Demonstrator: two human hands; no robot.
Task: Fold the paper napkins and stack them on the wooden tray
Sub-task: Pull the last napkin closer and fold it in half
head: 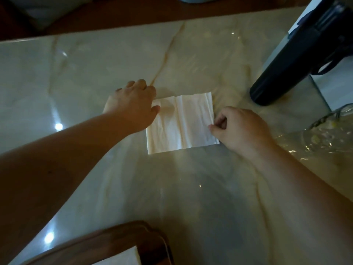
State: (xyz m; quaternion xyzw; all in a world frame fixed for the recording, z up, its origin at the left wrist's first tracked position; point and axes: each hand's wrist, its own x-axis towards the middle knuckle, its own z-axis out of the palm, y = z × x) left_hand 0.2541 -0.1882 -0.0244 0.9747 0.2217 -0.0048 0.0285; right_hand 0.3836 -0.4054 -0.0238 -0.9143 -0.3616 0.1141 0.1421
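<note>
A white paper napkin (181,124) lies spread flat on the marble table, with a crease running down its middle. My left hand (131,109) rests on its left edge, fingers curled, pressing it down. My right hand (238,131) pinches the napkin's right edge between thumb and fingers. The wooden tray (118,240) sits at the bottom edge of the view, near me, with a folded white napkin (124,258) on it, partly cut off by the frame.
A dark blue cylindrical bottle (282,73) lies tilted at the right, close to the napkin's far right corner. A clear glass vessel (328,131) stands at the right edge. The marble table (76,77) ends at a dark wooden strip along the back.
</note>
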